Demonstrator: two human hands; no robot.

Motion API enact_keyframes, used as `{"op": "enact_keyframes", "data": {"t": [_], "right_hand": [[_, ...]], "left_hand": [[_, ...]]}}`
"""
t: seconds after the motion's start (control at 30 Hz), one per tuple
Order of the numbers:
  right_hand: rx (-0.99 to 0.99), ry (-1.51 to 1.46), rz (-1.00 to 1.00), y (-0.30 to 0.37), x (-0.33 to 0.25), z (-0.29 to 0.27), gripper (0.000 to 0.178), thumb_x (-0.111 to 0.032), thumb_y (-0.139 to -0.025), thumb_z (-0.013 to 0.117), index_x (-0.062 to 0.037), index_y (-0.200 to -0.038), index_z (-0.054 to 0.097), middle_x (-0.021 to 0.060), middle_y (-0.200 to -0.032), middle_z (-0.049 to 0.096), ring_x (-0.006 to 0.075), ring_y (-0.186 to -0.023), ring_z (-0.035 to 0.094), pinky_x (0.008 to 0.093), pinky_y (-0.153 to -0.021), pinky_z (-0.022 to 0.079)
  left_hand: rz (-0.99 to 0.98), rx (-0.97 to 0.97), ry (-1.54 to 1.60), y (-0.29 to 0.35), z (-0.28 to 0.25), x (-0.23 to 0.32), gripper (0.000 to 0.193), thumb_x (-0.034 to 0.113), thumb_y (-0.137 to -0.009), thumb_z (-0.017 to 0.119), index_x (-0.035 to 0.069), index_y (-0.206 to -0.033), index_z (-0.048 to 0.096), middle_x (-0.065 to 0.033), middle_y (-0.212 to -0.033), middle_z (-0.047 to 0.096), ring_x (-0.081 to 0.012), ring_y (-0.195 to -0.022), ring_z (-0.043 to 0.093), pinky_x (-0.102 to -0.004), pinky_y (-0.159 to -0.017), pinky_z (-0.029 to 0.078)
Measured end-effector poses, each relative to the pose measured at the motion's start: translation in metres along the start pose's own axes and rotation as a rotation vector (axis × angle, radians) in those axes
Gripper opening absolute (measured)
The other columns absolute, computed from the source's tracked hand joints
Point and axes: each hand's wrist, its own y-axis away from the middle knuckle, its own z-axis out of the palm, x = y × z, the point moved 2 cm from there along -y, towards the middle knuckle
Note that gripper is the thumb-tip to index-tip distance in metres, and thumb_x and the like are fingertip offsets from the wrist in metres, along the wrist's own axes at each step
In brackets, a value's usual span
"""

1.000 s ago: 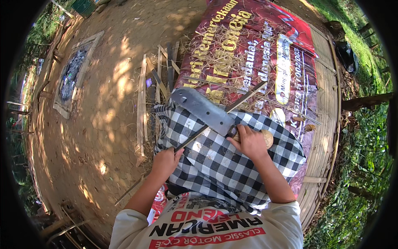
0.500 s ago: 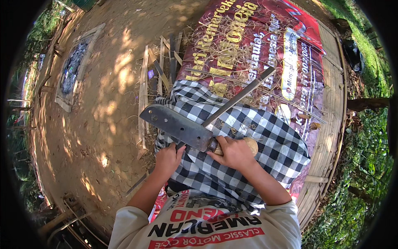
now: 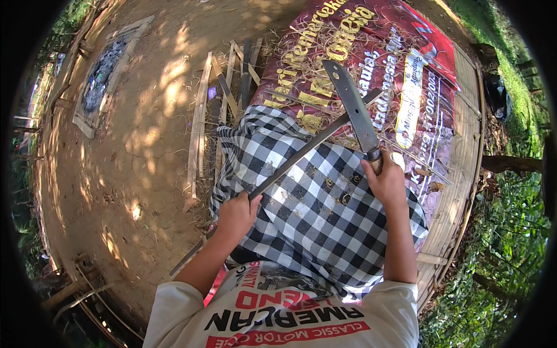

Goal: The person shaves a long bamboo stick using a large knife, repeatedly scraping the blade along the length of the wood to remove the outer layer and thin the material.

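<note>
My left hand [image 3: 235,217] is closed around a long, narrow dark strip [image 3: 303,153], probably bamboo. The strip slants from beside my left forearm across my lap to the far right. In my right hand [image 3: 387,182] is the handle of a machete with a broad dark blade [image 3: 357,113] that has several small holes. The blade points away from me and crosses the strip near its far end; whether they touch I cannot tell. A black-and-white checked cloth [image 3: 290,211] covers my legs beneath both, with a few curled shavings on it.
A dark red printed banner [image 3: 284,72] strewn with thin curled shavings lies ahead, over a slatted bamboo platform [image 3: 464,139]. Several split strips [image 3: 199,127] lie left of the cloth. On the bare ground stands a wooden frame [image 3: 84,126] around ash-like debris. Greenery borders the right.
My right hand has swung the machete from near my left hand out to the far right, turning its blade away from me. The left hand keeps hold of the strip, almost in place.
</note>
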Motion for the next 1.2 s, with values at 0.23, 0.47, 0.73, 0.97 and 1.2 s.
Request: {"op": "enact_keyframes", "data": {"t": [0.23, 0.47, 0.73, 0.97, 1.2], "right_hand": [[-0.161, -0.072, -0.397, 0.036, -0.072, 0.055, 0.046, -0.045, -0.082, 0.070, -0.0024, -0.091, 0.056, 0.0165, -0.065, 0.064, 0.0338, -0.056, 0.065, 0.0437, -0.055, 0.053], [-0.147, -0.011, -0.299, -0.006, -0.033, 0.036, 0.048, -0.047, -0.083, 0.068, -0.0014, -0.093, 0.055, 0.0187, -0.066, 0.064, 0.0371, -0.059, 0.065, 0.0449, -0.055, 0.052], [-0.206, -0.132, -0.298, 0.007, -0.057, 0.036, 0.047, -0.045, -0.083, 0.070, -0.0013, -0.095, 0.059, 0.0180, -0.062, 0.062, 0.0376, -0.060, 0.064, 0.0447, -0.056, 0.051], [-0.196, -0.040, -0.450, -0.002, -0.047, 0.043, 0.049, -0.051, -0.082, 0.067, -0.0032, -0.088, 0.060, 0.0132, -0.062, 0.062, 0.0309, -0.054, 0.063, 0.0404, -0.050, 0.049], [-0.116, 0.043, -0.494, -0.007, -0.046, 0.038, 0.051, -0.055, -0.080, 0.068, -0.0050, -0.090, 0.062, 0.0095, -0.058, 0.060, 0.0303, -0.053, 0.062, 0.0427, -0.052, 0.049]], "left_hand": [[-0.010, -0.003, 0.019, 0.001, 0.000, -0.001, 0.044, 0.038, -0.098, 0.052, -0.002, -0.079, 0.058, -0.0212, -0.058, 0.060, -0.0410, -0.056, 0.063, -0.0483, -0.052, 0.049], [-0.053, -0.021, 0.031, 0.000, -0.002, -0.001, 0.045, 0.038, -0.097, 0.052, -0.002, -0.078, 0.058, -0.0219, -0.058, 0.059, -0.0409, -0.057, 0.063, -0.0483, -0.052, 0.049], [-0.017, -0.009, 0.094, -0.003, 0.002, -0.003, 0.044, 0.036, -0.098, 0.053, -0.002, -0.076, 0.058, -0.0231, -0.058, 0.059, -0.0426, -0.058, 0.062, -0.0483, -0.052, 0.049], [-0.025, -0.014, 0.117, -0.006, -0.006, 0.002, 0.044, 0.035, -0.098, 0.052, -0.003, -0.077, 0.058, -0.0239, -0.060, 0.059, -0.0435, -0.059, 0.062, -0.0494, -0.054, 0.049], [-0.022, -0.034, 0.109, -0.007, -0.007, 0.000, 0.044, 0.036, -0.098, 0.053, -0.002, -0.076, 0.058, -0.0235, -0.060, 0.060, -0.0430, -0.058, 0.062, -0.0492, -0.055, 0.049]]}}
